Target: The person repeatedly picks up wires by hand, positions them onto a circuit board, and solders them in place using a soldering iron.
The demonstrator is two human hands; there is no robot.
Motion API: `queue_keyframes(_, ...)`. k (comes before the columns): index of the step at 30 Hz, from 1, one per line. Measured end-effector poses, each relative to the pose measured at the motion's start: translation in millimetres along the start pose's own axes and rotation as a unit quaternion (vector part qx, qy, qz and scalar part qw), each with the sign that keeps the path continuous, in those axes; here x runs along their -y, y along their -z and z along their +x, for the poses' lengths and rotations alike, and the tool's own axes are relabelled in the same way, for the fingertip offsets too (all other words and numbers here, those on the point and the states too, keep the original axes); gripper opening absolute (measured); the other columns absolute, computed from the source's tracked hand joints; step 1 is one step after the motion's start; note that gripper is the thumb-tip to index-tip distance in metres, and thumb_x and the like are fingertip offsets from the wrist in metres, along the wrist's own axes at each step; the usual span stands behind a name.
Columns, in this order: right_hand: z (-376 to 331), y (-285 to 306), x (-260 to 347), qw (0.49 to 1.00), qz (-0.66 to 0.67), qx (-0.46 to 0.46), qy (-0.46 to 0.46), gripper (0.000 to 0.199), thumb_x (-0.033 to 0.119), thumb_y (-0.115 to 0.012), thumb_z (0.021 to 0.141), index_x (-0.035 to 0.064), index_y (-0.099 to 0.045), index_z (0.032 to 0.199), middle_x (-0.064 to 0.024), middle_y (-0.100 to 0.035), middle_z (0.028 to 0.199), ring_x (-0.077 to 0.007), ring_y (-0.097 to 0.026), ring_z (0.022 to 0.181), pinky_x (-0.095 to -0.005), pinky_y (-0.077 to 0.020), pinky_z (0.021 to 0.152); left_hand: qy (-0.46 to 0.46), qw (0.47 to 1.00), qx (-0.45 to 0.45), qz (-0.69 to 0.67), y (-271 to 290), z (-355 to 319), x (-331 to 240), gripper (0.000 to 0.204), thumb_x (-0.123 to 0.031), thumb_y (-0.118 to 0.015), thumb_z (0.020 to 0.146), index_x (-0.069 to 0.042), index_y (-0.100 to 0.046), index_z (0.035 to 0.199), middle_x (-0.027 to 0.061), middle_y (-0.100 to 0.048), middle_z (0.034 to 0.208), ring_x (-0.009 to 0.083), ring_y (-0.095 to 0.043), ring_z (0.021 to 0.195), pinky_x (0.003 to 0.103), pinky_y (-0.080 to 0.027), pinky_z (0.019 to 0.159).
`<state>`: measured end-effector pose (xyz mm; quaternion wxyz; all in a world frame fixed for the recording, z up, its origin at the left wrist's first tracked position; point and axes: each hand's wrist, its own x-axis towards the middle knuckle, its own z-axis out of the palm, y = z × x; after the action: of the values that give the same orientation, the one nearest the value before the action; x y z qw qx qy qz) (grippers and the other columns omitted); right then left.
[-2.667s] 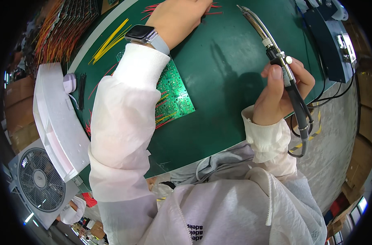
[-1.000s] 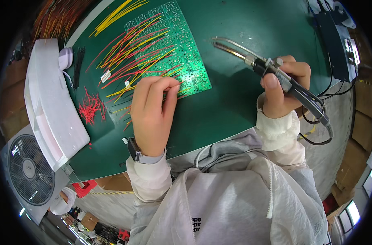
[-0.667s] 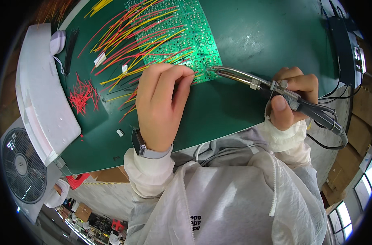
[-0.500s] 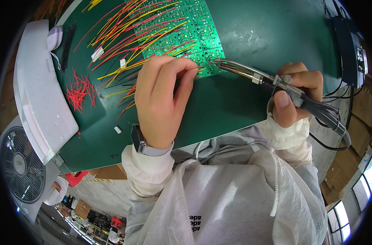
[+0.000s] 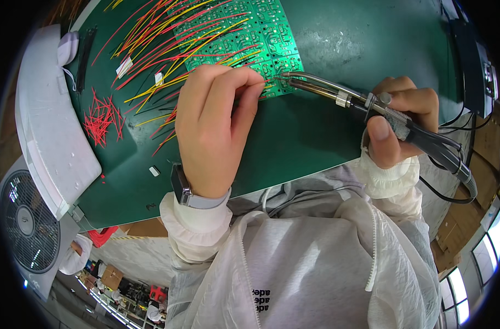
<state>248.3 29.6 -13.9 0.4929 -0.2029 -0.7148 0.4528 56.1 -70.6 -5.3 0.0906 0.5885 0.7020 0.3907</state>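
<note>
My left hand (image 5: 209, 129), with a watch (image 5: 181, 186) on its wrist, is closed in a pinch at the near edge of a green circuit board panel (image 5: 280, 46). A short end of thin red wire (image 5: 268, 80) shows at its fingertips; the rest is hidden under the hand. My right hand (image 5: 417, 103) is wrapped round a soldering iron (image 5: 343, 98) with a thin metal tube alongside it. The iron's tip meets the board just right of my left fingertips. Many red, yellow and black wires (image 5: 151, 60) fan out leftward from the board.
A pile of short red wires (image 5: 103, 122) and a black bundle (image 5: 87, 57) lie on the green table (image 5: 294, 148). A white foam piece (image 5: 52, 126) lines the left side, with a fan (image 5: 27, 219) beyond. A dark box-shaped device (image 5: 472, 71) stands at the right, cables trailing below.
The iron's tip has moved slightly left, closer to my left fingertips. My left hand has shifted a little left and up in view, still pinching. The whole view has drifted slightly.
</note>
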Motion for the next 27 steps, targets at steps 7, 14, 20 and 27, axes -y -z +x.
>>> queue_keyframes(7, 0.7, -0.4, -1.8, 1.0, 0.002, 0.006, 0.015, 0.031, 0.011, -0.074, 0.071, -0.0008, -0.051, 0.088, -0.0111, -0.058, 0.068, -0.0106, -0.051, 0.053, -0.0216, -0.0404, 0.048, -0.003, 1.0, 0.003, 0.001, -0.3, 0.3, 0.4, 0.011, 0.004, -0.066, 0.079, -0.002, -0.06, 0.087, 0.0042, -0.055, 0.082, 0.0118, -0.051, 0.067, 0.024, -0.038, 0.054)
queue_keyframes(14, 0.0, -0.1, -3.8, 1.0, 0.0, 0.008, 0.026, 0.031, 0.01, -0.074, 0.07, -0.0022, -0.052, 0.087, -0.0112, -0.057, 0.068, -0.0106, -0.051, 0.053, -0.0216, -0.0401, 0.048, -0.006, 1.0, 0.006, 0.004, -0.4, 0.2, -0.1, 0.012, 0.005, -0.065, 0.079, -0.001, -0.06, 0.087, 0.0052, -0.055, 0.083, 0.0123, -0.053, 0.068, 0.023, -0.04, 0.055)
queue_keyframes(20, 1.3, -2.6, -0.9, 0.999, 0.015, 0.017, 0.027, 0.031, 0.011, -0.074, 0.071, -0.0031, -0.051, 0.088, -0.0113, -0.057, 0.069, -0.0102, -0.05, 0.054, -0.0215, -0.0389, 0.047, -0.001, 1.0, 0.007, 0.008, -0.5, -0.4, -0.5, 0.012, 0.006, -0.065, 0.079, -0.001, -0.06, 0.088, 0.0053, -0.055, 0.083, 0.012, -0.053, 0.068, 0.023, -0.041, 0.056)
queue_keyframes(27, 4.4, -4.0, -1.4, 0.999, 0.024, 0.029, 0.039, 0.032, 0.011, -0.074, 0.073, -0.0037, -0.051, 0.088, -0.0111, -0.057, 0.068, -0.0095, -0.049, 0.053, -0.0208, -0.0377, 0.047, -0.006, 1.0, 0.004, 0.008, -0.8, 0.7, -0.2, 0.012, 0.005, -0.065, 0.079, -0.001, -0.06, 0.088, 0.0055, -0.055, 0.083, 0.0118, -0.053, 0.068, 0.023, -0.042, 0.057)
